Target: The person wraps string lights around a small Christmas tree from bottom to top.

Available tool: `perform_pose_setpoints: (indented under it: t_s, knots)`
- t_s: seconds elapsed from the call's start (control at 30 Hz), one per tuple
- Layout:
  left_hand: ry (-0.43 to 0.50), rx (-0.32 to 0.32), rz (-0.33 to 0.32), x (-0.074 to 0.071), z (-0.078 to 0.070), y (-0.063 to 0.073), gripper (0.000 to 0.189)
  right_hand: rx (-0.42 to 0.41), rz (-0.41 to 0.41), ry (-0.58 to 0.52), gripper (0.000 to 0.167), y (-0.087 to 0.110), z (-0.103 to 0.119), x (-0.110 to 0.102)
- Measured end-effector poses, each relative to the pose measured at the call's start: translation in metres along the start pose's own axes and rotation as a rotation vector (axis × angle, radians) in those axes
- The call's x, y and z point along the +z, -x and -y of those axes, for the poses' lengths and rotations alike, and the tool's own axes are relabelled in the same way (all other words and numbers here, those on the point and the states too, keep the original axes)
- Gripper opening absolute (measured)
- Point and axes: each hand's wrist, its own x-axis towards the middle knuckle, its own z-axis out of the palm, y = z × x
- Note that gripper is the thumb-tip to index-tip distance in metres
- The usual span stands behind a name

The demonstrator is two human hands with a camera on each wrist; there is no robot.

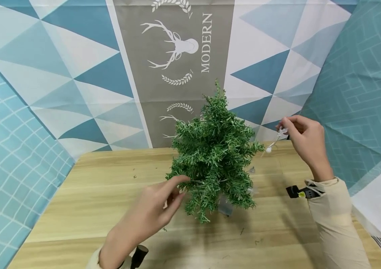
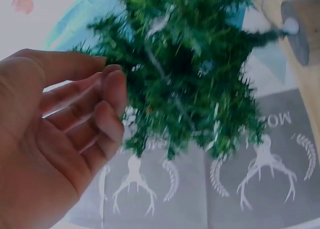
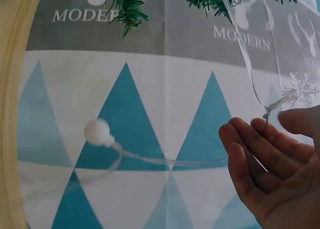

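Note:
A small green artificial Christmas tree (image 1: 215, 149) stands upright on the wooden table. At its right, my right hand (image 1: 306, 136) pinches the clear wire of a string light, near a transparent snowflake (image 3: 299, 90). A white ball bulb (image 3: 96, 132) hangs from the same wire, left of the fingers in the right wrist view. Another stretch of wire (image 3: 243, 54) runs up towards the branches. My left hand (image 1: 151, 207) is at the tree's lower left, fingers loosely bent, fingertips at the outer needles. More clear wire (image 2: 156, 64) lies across the branches in the left wrist view.
A patterned cloth (image 1: 173, 123) with deer heads hangs right behind the table (image 1: 109, 194). Blue patterned sheets stand at both sides. Small green needle scraps (image 1: 257, 242) lie around the tree, and a greyish translucent piece (image 1: 225, 206) shows beneath its lower branches.

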Motion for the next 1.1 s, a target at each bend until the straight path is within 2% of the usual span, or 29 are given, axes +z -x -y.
perform_pose_setpoints:
  t_s: [0.17,0.33,0.47,0.6,0.8,0.93,1.03,1.1]
  knots:
    - [-0.019,0.038,-0.119,-0.020,0.011,-0.003,0.037,-0.024,0.083,0.000,0.016,-0.018,0.012,-0.004]
    - [-0.019,0.013,-0.163,-0.035,0.028,-0.008,0.033,-0.053,0.142,-0.014,0.014,-0.034,0.023,-0.008]
    - [-0.037,-0.016,-0.160,-0.042,0.042,-0.013,0.028,-0.041,0.195,-0.058,0.021,-0.046,0.028,-0.007]
    - [-0.061,-0.044,-0.148,-0.045,0.055,-0.018,0.022,-0.021,0.256,-0.159,0.026,-0.056,0.034,-0.005]
    - [-0.070,-0.102,-0.141,-0.056,0.071,-0.023,0.017,0.014,0.297,-0.307,0.029,-0.075,0.058,-0.001]
    - [-0.053,-0.143,-0.130,-0.061,0.081,-0.028,0.017,0.079,0.287,-0.427,0.026,-0.088,0.075,0.002]
    - [-0.031,-0.168,-0.114,-0.064,0.086,-0.036,0.017,0.159,0.275,-0.440,0.021,-0.097,0.088,0.003]
    - [-0.023,-0.179,-0.101,-0.066,0.089,-0.042,0.017,0.215,0.281,-0.407,0.020,-0.102,0.098,0.005]
